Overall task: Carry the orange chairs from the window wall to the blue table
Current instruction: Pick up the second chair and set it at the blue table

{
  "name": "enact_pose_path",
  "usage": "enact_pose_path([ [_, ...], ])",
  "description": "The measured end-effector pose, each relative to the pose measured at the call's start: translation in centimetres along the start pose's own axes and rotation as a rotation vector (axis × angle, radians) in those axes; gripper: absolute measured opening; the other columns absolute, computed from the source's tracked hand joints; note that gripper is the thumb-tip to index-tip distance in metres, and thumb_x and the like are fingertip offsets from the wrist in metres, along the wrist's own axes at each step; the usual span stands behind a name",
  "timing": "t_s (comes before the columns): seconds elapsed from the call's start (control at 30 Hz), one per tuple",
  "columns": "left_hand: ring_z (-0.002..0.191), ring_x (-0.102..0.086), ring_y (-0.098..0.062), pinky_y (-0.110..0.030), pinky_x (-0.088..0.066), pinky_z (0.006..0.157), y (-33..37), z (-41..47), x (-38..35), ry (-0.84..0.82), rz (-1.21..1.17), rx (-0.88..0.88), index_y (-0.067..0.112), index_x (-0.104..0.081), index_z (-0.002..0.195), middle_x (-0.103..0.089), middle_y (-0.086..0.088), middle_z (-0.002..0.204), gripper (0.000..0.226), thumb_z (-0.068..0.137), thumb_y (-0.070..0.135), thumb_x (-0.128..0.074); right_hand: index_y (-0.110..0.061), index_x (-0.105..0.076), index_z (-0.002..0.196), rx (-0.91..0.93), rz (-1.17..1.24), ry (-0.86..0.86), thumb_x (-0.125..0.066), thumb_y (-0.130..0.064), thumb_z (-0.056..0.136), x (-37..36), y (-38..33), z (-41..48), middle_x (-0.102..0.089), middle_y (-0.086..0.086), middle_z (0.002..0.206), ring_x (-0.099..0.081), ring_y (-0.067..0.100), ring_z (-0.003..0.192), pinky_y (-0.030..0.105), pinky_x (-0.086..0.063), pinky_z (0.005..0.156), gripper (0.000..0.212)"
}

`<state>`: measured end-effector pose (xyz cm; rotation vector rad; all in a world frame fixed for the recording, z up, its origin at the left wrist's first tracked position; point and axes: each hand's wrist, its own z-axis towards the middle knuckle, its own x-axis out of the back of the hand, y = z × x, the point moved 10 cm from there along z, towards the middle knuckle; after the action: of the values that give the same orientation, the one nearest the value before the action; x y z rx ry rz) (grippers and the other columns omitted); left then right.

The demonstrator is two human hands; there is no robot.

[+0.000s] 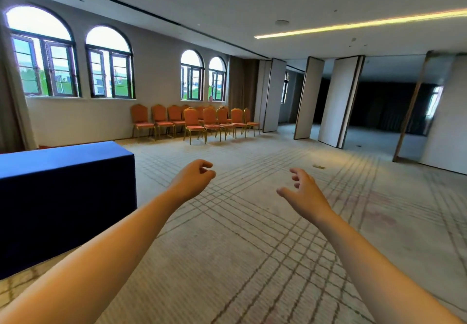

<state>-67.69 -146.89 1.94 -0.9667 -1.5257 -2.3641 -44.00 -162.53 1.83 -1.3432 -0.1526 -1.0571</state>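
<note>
Head view shows us orange chairs point(194, 122) with gold frames, rowed under arched windows point(108, 63). Our left hand point(193, 180) and right hand point(304, 193) hang loosely curled, holding nothing, beside the blue table point(58, 161).

Bare carpet point(252, 235) between blue table point(63, 192) and chairs point(194, 124).

The blue table point(50, 164) runs off the left edge, its far end unseen. Back-row orange chairs point(174, 115) sit half hidden behind the front row (count unclear). Past the partitions point(308, 96), it's too dark to read.
</note>
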Motion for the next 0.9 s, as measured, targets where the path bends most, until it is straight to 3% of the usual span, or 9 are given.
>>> enact_pose_path([
  [0.37, 0.09, -0.056, -0.004, -0.019, -0.04, 0.068, -2.4, 27.1, -12.9, -0.031, 0.05, 0.04, 0.022, -0.052, 0.129, -0.06, 0.003, 0.113, 0.039, 0.092, 0.037, -0.056, -0.024, -0.032, 0.148, 0.043, 0.047, -0.026, -0.066, -0.036, 0.088, -2.3, 12.4, 28.9, -0.036, 0.006, 0.149, -0.042, 0.023, 0.131, 0.041, -0.042, 0.1, 0.07],
  [0.63, 0.097, -0.058, -0.011, -0.027, -0.044, 0.079, -2.5, 46.8, -18.8, 0.063, 0.002, 0.106, 0.023, -0.052, 0.129, -0.06, 0.001, 0.112, 0.04, 0.092, 0.038, -0.056, -0.022, -0.033, 0.148, 0.111, 0.006, -0.089, -0.068, -0.035, 0.087, -2.9, 18.4, 50.8, -0.038, 0.007, 0.149, -0.043, 0.025, 0.13, 0.046, -0.044, 0.103, 0.071],
  [0.73, 0.092, -0.058, -0.007, -0.022, -0.041, 0.07, -3.9, 52.6, -20.9, 0.059, 0.007, 0.13, 0.023, -0.051, 0.129, -0.06, 0.004, 0.109, 0.04, 0.092, 0.037, -0.056, -0.022, -0.032, 0.148, 0.125, 0.013, -0.12, -0.067, -0.035, 0.087, -4.7, 20.5, 57.2, -0.037, 0.007, 0.149, -0.044, 0.023, 0.13, 0.043, -0.045, 0.1, 0.071],
  [0.9, 0.098, -0.058, -0.012, -0.031, -0.046, 0.084, -7.8, 64.2, -23.6, 0.077, -0.014, 0.164, 0.022, -0.051, 0.129, -0.059, 0.002, 0.11, 0.04, 0.092, 0.036, -0.056, -0.022, -0.033, 0.148, 0.119, 0.013, -0.144, -0.068, -0.036, 0.087, -9.2, 24.2, 69.8, -0.038, 0.007, 0.148, -0.044, 0.024, 0.129, 0.043, -0.044, 0.1, 0.071],
])
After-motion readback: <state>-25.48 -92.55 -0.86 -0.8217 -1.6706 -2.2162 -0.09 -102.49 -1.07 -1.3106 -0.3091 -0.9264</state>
